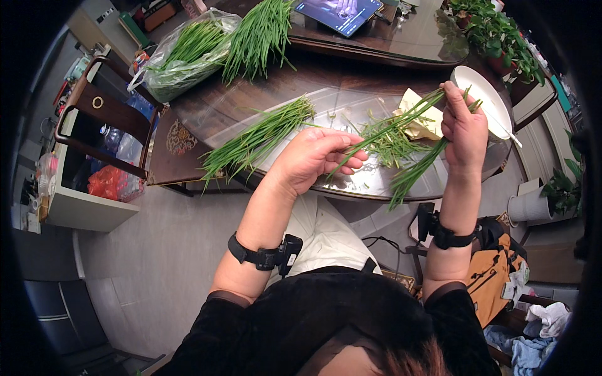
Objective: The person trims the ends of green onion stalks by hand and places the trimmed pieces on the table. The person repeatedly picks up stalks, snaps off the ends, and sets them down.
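My right hand [465, 117] grips a small bunch of long green stalks, probably garlic chives [425, 157], whose leaves hang down and to the left. My left hand [324, 152] is at the tips of some of these leaves, its fingers loosely curled; whether it pinches any is unclear. Left of it lies a pile of similar chives [261, 136] on a clear sheet over the dark wooden table [197, 113]. Between the hands, beyond them, are loose green trimmings [388, 145] beside a crumpled pale yellow paper [418, 113].
A white bowl [475, 89] with a white-handled utensil stands at the right. At the back left are an open plastic bag of chives [188, 61] and a loose bunch [258, 40]. A lit tablet [341, 14] and potted plants [498, 42] are farther back. A wooden chair [108, 108] stands left.
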### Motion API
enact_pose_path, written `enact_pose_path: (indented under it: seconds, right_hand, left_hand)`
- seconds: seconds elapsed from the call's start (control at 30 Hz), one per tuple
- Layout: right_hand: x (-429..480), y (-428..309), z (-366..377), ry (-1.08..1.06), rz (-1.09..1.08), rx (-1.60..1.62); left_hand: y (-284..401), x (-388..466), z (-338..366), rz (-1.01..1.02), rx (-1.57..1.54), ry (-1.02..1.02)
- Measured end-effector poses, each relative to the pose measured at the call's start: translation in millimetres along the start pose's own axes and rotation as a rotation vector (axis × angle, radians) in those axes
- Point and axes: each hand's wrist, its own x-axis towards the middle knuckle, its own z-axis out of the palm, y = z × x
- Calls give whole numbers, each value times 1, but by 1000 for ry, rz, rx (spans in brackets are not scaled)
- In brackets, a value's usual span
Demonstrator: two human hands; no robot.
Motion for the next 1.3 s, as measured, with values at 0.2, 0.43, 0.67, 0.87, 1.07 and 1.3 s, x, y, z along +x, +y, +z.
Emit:
enact_pose_path:
  seconds: [0.2,0.43,0.67,0.87,1.07,1.3]
  right_hand:
    - [1,-1,-3,10,3,19]
    - [0,-3,-3,4,-16,17]
    - [-4,-6,5,43,-135,27]
    - [-4,-13,6,94,-258,115]
    - [2,-17,0,90,-262,142]
    - [6,-18,3,60,-241,181]
  left_hand:
    - [-2,-3,0,13,54,-19]
    - [-4,1,1,58,38,18]
    - [-13,13,6,110,-29,196]
    - [-22,27,4,116,-119,257]
    - [-23,25,8,75,-171,214]
    - [-24,37,11,257,77,164]
